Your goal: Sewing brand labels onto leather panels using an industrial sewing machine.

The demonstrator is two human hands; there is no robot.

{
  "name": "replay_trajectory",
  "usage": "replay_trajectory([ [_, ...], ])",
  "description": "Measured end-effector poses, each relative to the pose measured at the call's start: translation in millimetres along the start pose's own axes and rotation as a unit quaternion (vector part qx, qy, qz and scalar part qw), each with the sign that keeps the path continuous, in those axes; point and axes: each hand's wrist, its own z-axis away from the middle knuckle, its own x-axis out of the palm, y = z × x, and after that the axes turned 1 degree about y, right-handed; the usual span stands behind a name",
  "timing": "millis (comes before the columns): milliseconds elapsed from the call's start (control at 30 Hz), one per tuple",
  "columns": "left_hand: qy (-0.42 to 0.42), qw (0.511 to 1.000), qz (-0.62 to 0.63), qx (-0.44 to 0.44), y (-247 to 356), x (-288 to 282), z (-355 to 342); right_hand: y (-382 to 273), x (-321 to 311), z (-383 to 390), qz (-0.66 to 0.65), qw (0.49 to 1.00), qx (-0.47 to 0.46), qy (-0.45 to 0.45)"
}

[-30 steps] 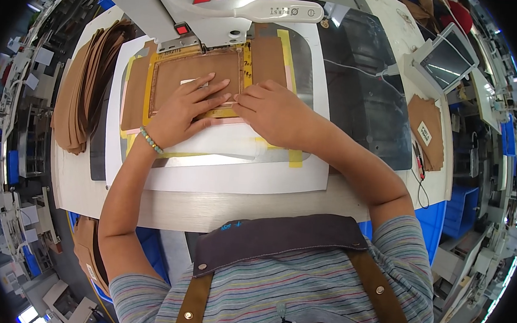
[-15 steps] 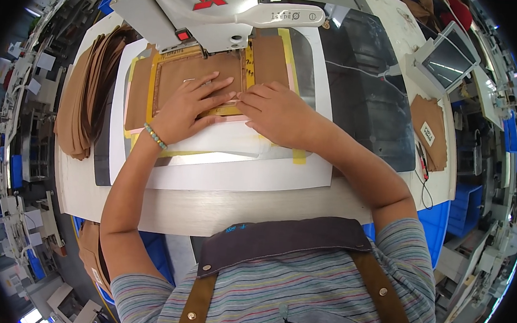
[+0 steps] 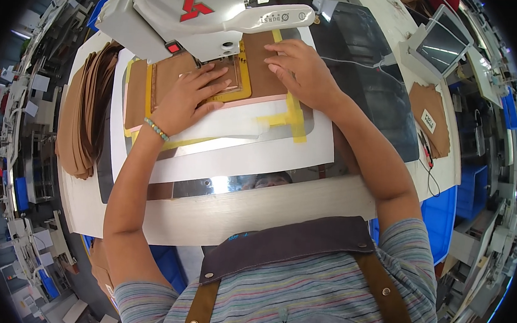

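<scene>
Brown material (image 3: 258,64) lies partly under white machine head (image 3: 187,24), inside and either side of 1 yellow frame (image 3: 245,86). Left hand (image 3: 185,101): palm down, fingers spread across frame's near edge. Right hand (image 3: 308,76): fingers loosely parted over material's right part; can't tell if touching.

The left of two head-worn fisheye cameras looks steeply down and forward past the wearer's grey, striped fabric shirt (image 3: 298,282) at the pale, flat surface (image 3: 267,208), close enough that the upper edge crops the white, bulky machine head (image 3: 161,16).
</scene>
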Motion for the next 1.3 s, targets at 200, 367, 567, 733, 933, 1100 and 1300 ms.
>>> replay_trajectory([
  [200, -0.009, 1.0, -0.004, -0.009, -14.7, 0.9, -10.1, 6.5, 2.3, 4.2, 0.011, 0.999, 0.034, -0.032],
  [367, 0.019, 0.999, 0.004, -0.039, -21.3, 8.4, -16.2, 12.1, 8.3, 5.1, 0.007, 1.0, 0.019, -0.003],
  [567, 0.044, 0.996, -0.001, -0.071, -26.2, 18.0, -12.8, 7.4, 15.2, 4.1, -0.004, 0.999, 0.028, -0.033],
  [733, 0.079, 0.984, 0.082, -0.14, -20.7, 12.2, 0.1, 7.4, 7.9, 12.5, -0.004, 0.999, 0.026, -0.035],
  [933, 0.179, 0.947, -0.067, -0.257, -104.6, 0.2, 81.0, -2.3, 8.4, 2.3, -0.002, 1.0, -0.017, 0.011],
  [1100, 0.134, 0.915, -0.115, -0.363, -139.7, 4.4, 127.7, -55.7, 9.4, 7.4, 0.08, 0.975, -0.123, -0.165],
  [1300, 0.132, 0.929, -0.1, -0.332, -137.1, 6.6, 131.8, -26.6, 8.7, 20.6, 0.059, 0.965, -0.132, -0.219],
])
